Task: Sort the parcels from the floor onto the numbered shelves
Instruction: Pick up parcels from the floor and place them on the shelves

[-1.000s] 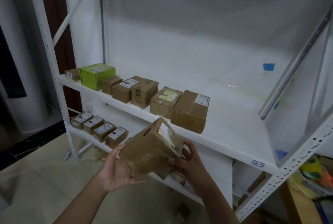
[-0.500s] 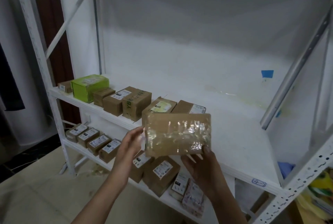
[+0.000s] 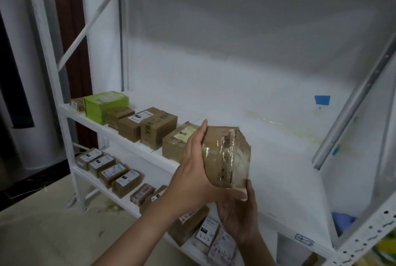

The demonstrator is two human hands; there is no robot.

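While the parcel (image 3: 227,156) hangs in the air just before the front edge of the upper shelf (image 3: 289,180), right of the row of boxes (image 3: 150,126), only two hands hold it. The left hand (image 3: 190,171) lies flat on its left face, fingers straight; the right hand (image 3: 237,214) cups it from below, thumb hooked up the near corner. That glossy tape looks slick, so I'd fear a slip onto the lower parcels (image 3: 205,231). Its long axis stands near upright, taped seam facing the person; no label shows.
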